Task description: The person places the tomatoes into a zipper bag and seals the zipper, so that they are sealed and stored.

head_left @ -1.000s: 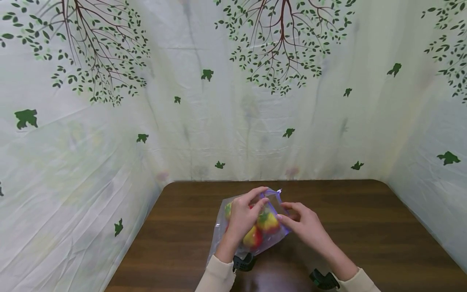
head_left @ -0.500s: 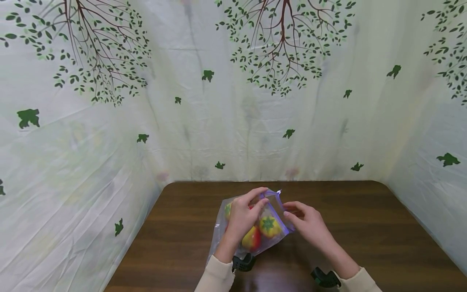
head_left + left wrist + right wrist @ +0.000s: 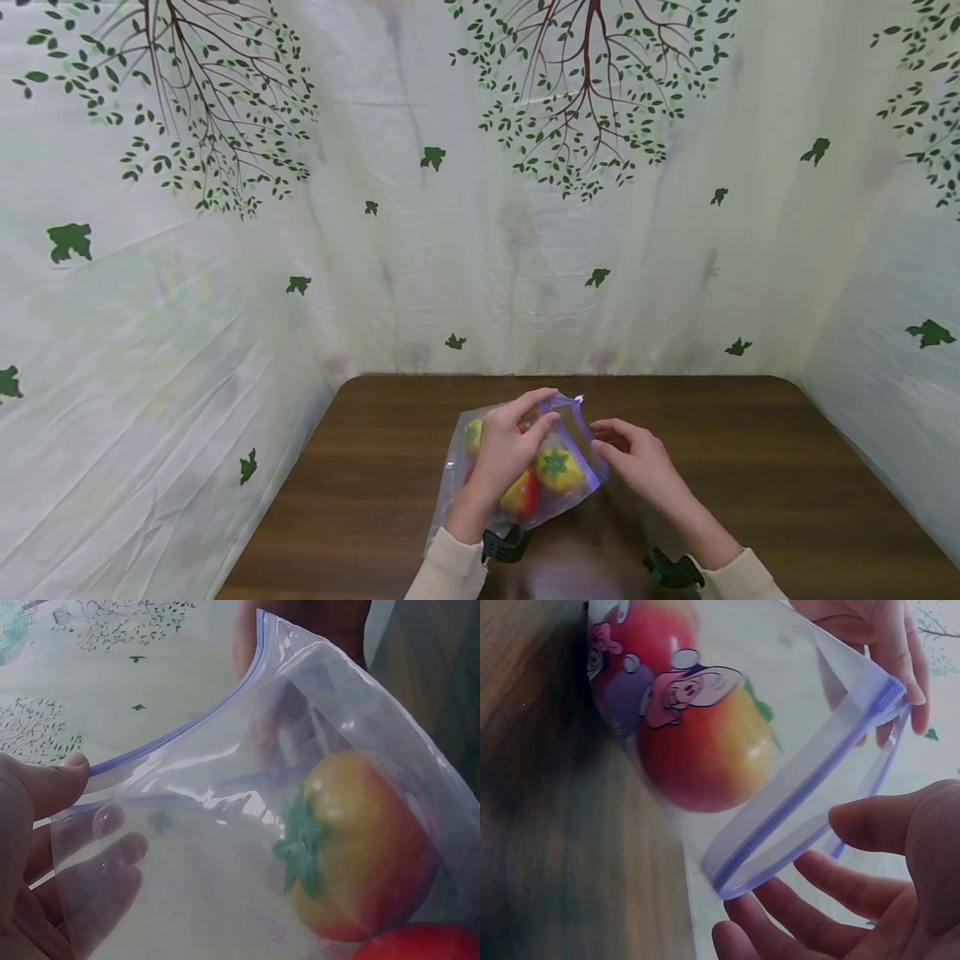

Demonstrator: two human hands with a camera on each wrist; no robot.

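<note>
A clear zip bag (image 3: pixel 567 493) with a purple zip edge holds several red-and-yellow fruits, one with a green leafy top (image 3: pixel 558 469). My left hand (image 3: pixel 507 450) pinches the bag at its mouth; in the left wrist view the thumb (image 3: pixel 56 784) lies over the purple rim and the fingers show through the plastic. My right hand (image 3: pixel 641 462) is at the opposite side of the mouth. In the right wrist view its thumb (image 3: pixel 870 821) and fingers stand apart, fingertips right at the purple rim. The bag's mouth gapes between both hands.
Everything rests on a dark brown wooden table (image 3: pixel 750 483). A pale curtain (image 3: pixel 517 250) printed with branches and green leaves hangs behind and at both sides. Cartoon figures (image 3: pixel 679 694) are printed on the bag. A black device (image 3: pixel 505 543) sits at the left wrist.
My right hand has drawn slightly to the right, its thumb coming back to the rim. The bag's mouth is wider, and the fruit nearest it shows its green top more fully.
</note>
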